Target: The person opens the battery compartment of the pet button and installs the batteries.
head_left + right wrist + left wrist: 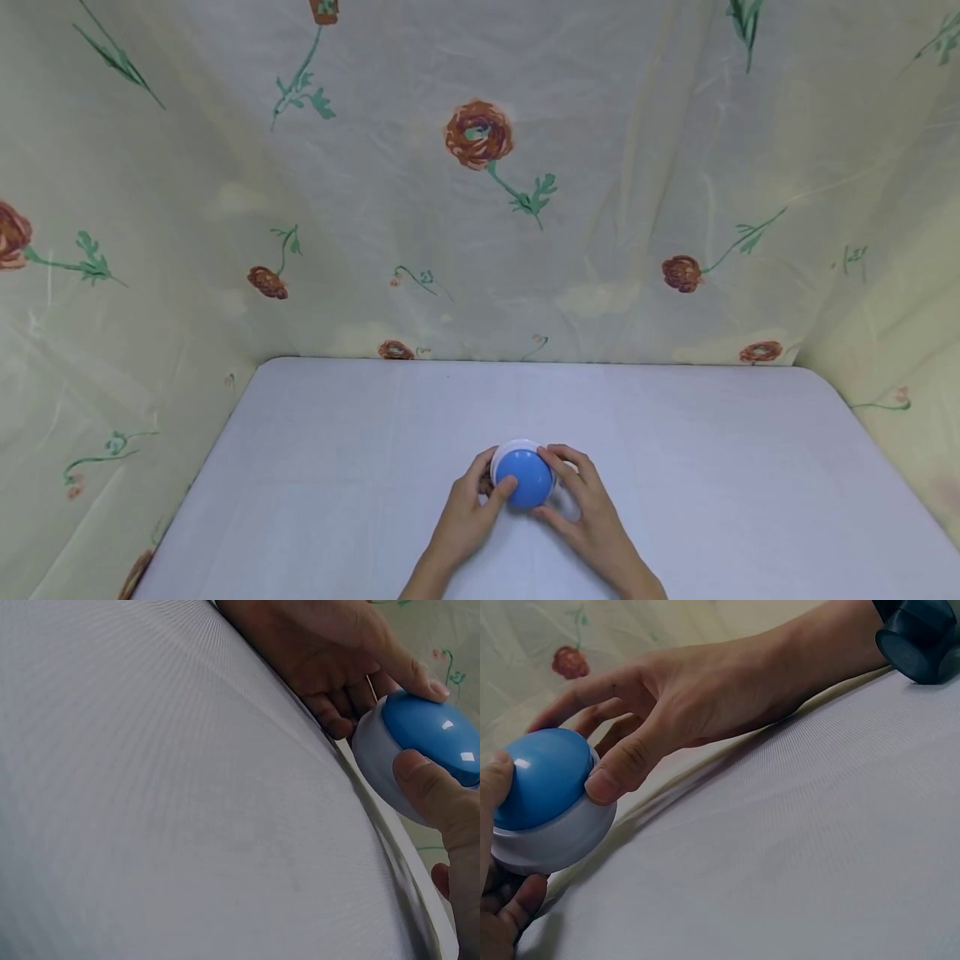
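A round white container with a glossy blue domed top point(525, 478) is held between both hands above the white table. My left hand point(468, 514) grips it from the left, its thumb lying on the blue dome and its other fingers round the side and underneath. From the right, my right hand point(592, 517) holds the edge between thumb and fingers. In the left wrist view, the white lower part point(562, 840) shows below the dome, and the right thumb point(604, 785) touches where the two parts meet. The container's underside is mostly hidden.
The white-covered table point(360, 433) stretches out around the hands, with rounded far corners. A pale curtain with printed flowers point(570, 275) hangs behind it and along both sides. A dark band with a round device point(919, 645) sits on the right wrist.
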Demonstrator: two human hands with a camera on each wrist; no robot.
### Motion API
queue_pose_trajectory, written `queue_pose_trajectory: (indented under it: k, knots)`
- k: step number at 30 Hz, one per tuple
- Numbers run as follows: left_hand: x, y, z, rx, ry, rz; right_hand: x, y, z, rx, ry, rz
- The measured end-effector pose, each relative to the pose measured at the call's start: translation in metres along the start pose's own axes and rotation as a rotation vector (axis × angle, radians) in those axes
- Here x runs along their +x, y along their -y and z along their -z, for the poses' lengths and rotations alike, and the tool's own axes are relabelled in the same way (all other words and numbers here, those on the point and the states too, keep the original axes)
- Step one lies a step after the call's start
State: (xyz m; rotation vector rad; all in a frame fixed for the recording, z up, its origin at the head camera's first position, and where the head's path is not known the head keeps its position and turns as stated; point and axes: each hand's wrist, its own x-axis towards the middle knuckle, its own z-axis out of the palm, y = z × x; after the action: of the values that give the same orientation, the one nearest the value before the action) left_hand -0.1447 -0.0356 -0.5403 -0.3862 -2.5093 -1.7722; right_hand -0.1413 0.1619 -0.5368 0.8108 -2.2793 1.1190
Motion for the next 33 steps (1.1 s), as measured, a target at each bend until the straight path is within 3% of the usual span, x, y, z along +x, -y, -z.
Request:
queue_pose_trajectory:
  k: [8,13,18,25,33]
  knots:
    - [0.000,-0.002,0.002,0.009,0.003,0.024,-0.001,0.000,-0.002,-0.020,-0.011,0.001]
    - [-0.002,-0.008,0.004,-0.009,0.030,0.031,0.001,0.007,0.001,0.006,0.005,-0.088]
    - [-0.003,-0.005,0.002,-0.016,0.063,-0.007,0.000,0.005,0.001,0.036,0.011,-0.161]
    - [-0.001,0.001,0.000,0.074,0.060,-0.078,-0.002,-0.001,0.003,0.069,0.044,-0.238]
    - [-0.002,0.004,-0.003,0.247,-0.038,-0.176,-0.004,-0.003,0.000,-0.003,0.043,-0.274]
